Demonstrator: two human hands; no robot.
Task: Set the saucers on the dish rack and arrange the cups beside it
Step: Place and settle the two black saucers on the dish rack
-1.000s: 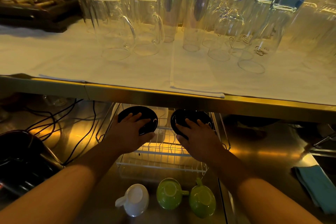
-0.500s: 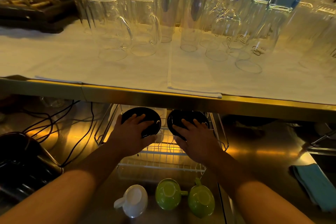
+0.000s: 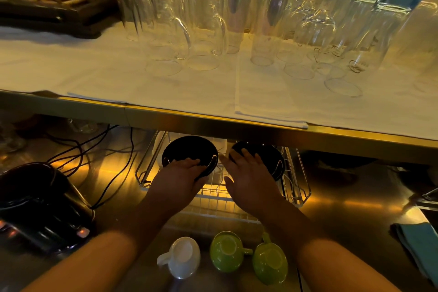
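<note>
In the dish rack (image 3: 294, 187) | we seat two black saucers: left hand (image 3: 182, 176) grips left saucer (image 3: 189, 152), right hand (image 3: 251, 180) lies open on right saucer (image 3: 263, 156) | cups (image 3: 227, 255) wait on table | next: release gently.

A shelf edge (image 3: 237, 127) is overhanging the dish rack (image 3: 296, 187), limiting headroom above it; three upturned cups (image 3: 225, 255) are crowding the near desk (image 3: 343, 216), cables (image 3: 94, 149) are blocking the left, while the right is lying open
</note>
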